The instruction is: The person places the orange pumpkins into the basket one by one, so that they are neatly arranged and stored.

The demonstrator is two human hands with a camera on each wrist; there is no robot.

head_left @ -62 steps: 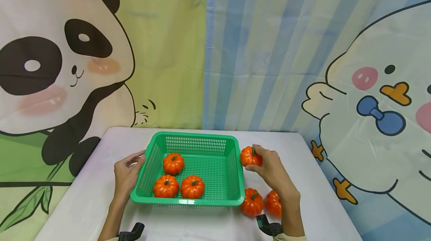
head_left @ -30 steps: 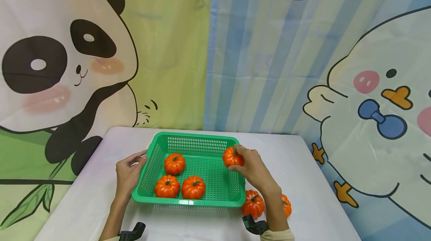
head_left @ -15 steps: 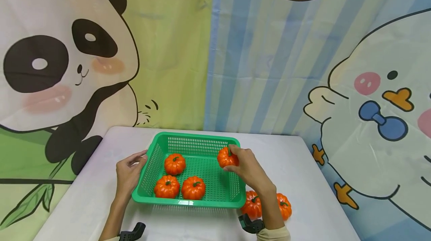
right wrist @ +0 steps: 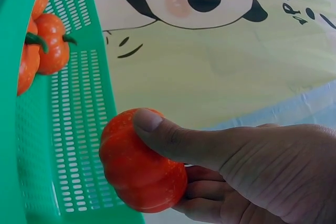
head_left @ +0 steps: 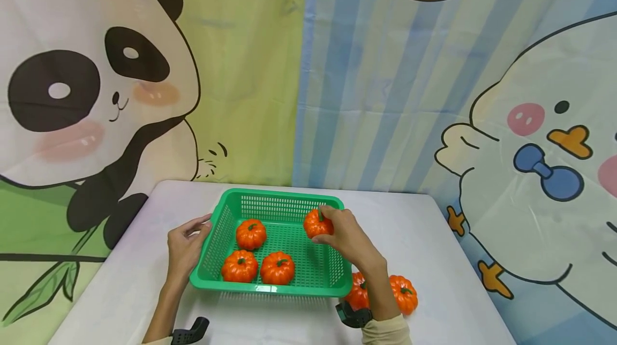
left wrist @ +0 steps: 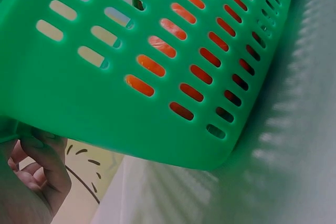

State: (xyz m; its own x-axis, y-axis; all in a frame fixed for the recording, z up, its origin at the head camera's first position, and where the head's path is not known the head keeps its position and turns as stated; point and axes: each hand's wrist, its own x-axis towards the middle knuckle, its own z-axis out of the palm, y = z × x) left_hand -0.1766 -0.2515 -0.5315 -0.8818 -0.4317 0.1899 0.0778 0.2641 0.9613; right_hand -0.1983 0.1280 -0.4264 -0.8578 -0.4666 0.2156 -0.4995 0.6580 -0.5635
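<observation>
My right hand (head_left: 351, 238) grips a small orange pumpkin (head_left: 315, 225) with a green stem, over the right part of a green plastic basket (head_left: 270, 290). In the right wrist view the thumb lies across the pumpkin (right wrist: 139, 169) and the fingers are behind it. My left hand (head_left: 183, 248) holds the basket's left rim; the left wrist view has its curled fingers (left wrist: 50, 166) at the rim. Three more pumpkins sit in the basket's left half: one at the back (head_left: 251, 234), one front left (head_left: 239, 266), one front middle (head_left: 277, 268).
Two pumpkins lie on the white table (head_left: 270, 323) right of the basket, one (head_left: 404, 294) beyond my right forearm and one (head_left: 356, 292) partly hidden by it. Behind the table hangs a cartoon curtain (head_left: 246, 93). Each wrist wears a black device.
My right hand has carried its pumpkin leftward from outside the basket's right rim to over its inside. The left hand stays on the rim, and the other pumpkins have not moved.
</observation>
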